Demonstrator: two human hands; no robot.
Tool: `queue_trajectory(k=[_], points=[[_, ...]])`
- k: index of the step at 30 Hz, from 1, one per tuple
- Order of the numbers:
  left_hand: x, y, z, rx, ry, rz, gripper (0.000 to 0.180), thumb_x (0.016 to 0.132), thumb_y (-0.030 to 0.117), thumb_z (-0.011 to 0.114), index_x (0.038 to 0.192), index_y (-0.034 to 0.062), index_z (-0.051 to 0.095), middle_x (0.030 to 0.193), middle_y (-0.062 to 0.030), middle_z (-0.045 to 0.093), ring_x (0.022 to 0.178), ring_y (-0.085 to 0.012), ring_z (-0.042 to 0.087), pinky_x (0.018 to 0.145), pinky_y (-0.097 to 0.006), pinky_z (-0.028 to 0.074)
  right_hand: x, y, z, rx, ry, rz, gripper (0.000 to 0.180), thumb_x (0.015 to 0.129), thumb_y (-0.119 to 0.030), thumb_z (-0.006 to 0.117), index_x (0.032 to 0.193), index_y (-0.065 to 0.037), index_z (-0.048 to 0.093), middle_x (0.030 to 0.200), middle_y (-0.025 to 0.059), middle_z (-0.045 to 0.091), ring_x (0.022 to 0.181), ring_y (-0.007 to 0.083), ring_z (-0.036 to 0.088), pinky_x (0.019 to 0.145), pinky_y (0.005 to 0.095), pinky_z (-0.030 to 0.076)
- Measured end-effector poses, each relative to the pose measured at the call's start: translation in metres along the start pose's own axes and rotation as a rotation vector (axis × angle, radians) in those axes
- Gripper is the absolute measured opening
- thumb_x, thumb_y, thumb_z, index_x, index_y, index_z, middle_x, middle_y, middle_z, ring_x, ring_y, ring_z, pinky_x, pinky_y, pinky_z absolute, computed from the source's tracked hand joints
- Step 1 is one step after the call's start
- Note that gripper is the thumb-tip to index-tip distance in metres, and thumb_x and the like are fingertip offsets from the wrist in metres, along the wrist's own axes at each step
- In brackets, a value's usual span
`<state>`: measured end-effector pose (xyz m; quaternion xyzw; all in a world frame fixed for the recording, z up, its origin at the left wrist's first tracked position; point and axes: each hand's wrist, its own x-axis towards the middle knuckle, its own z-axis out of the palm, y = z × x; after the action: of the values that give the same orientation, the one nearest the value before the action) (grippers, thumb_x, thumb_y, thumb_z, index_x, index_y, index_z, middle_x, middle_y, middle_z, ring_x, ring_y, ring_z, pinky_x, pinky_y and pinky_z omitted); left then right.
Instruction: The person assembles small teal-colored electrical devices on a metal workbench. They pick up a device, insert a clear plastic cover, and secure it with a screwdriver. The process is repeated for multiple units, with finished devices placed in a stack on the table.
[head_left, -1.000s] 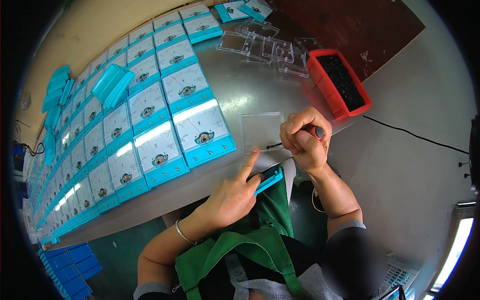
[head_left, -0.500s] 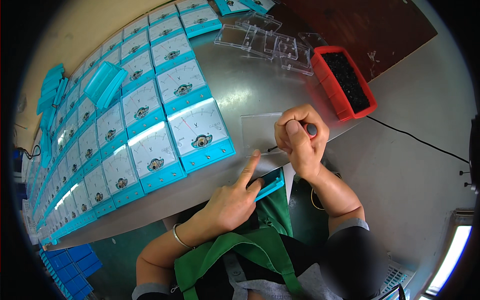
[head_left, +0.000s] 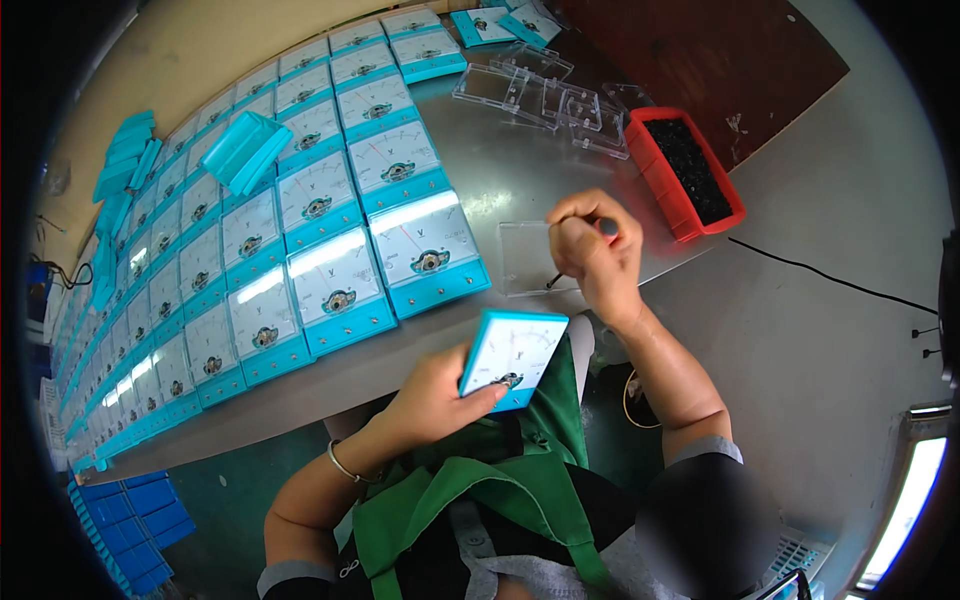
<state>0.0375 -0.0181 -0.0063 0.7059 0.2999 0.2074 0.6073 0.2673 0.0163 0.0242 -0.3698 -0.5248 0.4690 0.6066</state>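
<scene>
My left hand (head_left: 432,398) grips a voltmeter (head_left: 520,350) with a teal case and white dial, thumb over its lower part. The meter is tilted, dial up, in front of the table edge, and its cover cannot be made out. My right hand (head_left: 602,262) is closed round a screwdriver (head_left: 607,230) with a red and dark handle. A small dark piece sits at its tip, too small to name for certain. The tip is over or touching a clear plastic cover (head_left: 522,262) that lies flat on the table, partly hidden by my right hand.
Rows of finished-looking teal voltmeters (head_left: 425,235) fill the table's left side, with empty teal cases (head_left: 245,152) on top. Loose clear covers (head_left: 540,95) lie at the back. A red bin (head_left: 660,175) of small black parts stands at right. A black cable (head_left: 830,262) runs beyond it.
My left hand has drawn back from the clear cover and raised the voltmeter, turning its dial into view. The screwdriver stays in my right hand over the cover.
</scene>
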Motion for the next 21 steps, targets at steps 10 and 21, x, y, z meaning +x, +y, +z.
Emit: queue_trajectory(k=[10, 21], points=[[-0.016, 0.018, -0.021, -0.831, 0.223, -0.084, 0.046, 0.082, 0.013, 0.070, 0.120, -0.0006, 0.048, 0.107, -0.0134, 0.061, 0.091, -0.0217, 0.063, 0.065, -0.037, 0.058, -0.024, -0.001, -0.054, -1.269, -0.326, 0.006, 0.064, 0.064, -0.016, 0.079, 0.125, -0.010, 0.059, 0.127, 0.0150, 0.051, 0.115, 0.0292, 0.052, 0.092, 0.0366, 0.044], [0.004, 0.007, -0.016, -0.705, 0.303, -0.075, 0.041, 0.081, 0.009, 0.070, 0.116, -0.0029, 0.051, 0.103, -0.0123, 0.062, 0.089, -0.0197, 0.063, 0.069, -0.035, 0.056, -0.022, -0.040, 0.014, -0.778, -0.266, -0.041, 0.071, 0.058, -0.024, 0.087, 0.122, -0.007, 0.061, 0.121, 0.0140, 0.051, 0.077, 0.0140, 0.055, 0.065, 0.0259, 0.049]])
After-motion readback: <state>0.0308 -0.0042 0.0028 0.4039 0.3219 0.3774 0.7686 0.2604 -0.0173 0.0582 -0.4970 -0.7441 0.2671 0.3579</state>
